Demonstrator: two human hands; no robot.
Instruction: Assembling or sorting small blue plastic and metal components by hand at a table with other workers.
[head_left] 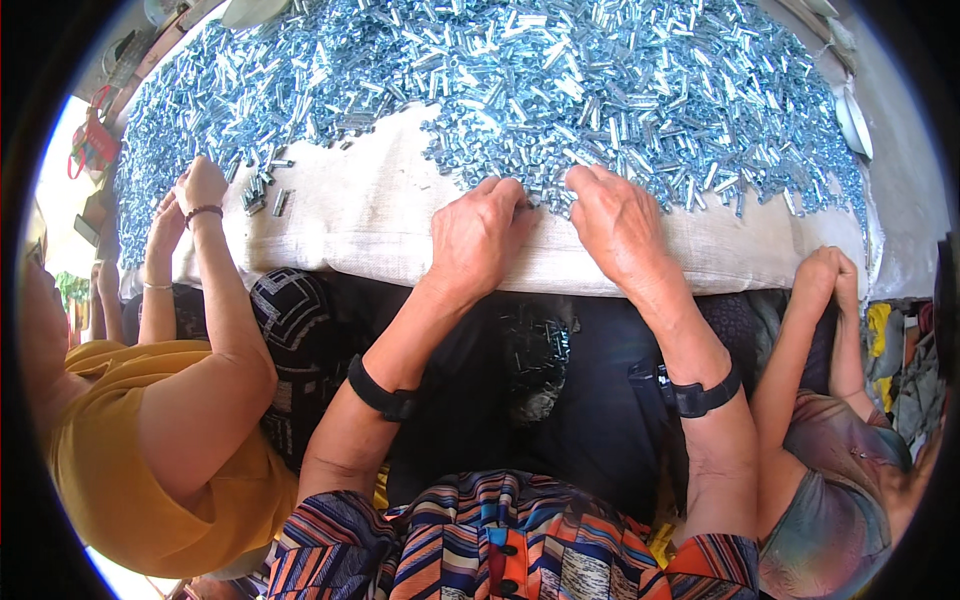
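A wide heap of small, shiny silver-blue metal tubes [620, 80] is spread over a cream cloth [340, 215]. At the heap's near edge, my left hand [482, 232] has its fingers curled in, with the tips mostly hidden. Just to its right, my right hand [622, 222] pinches thumb and fingers together over the tubes. Whatever either hand grips is too small or hidden to make out. Between my two hands, loose pieces lie at the cloth's bare front strip.
On the left, a person in a mustard top [165, 450] works with both hands at the heap; another in a multicoloured top [835, 490] sits on the right, hands together at the cloth's edge. A clear bag with small pieces [540, 360] is low between my legs.
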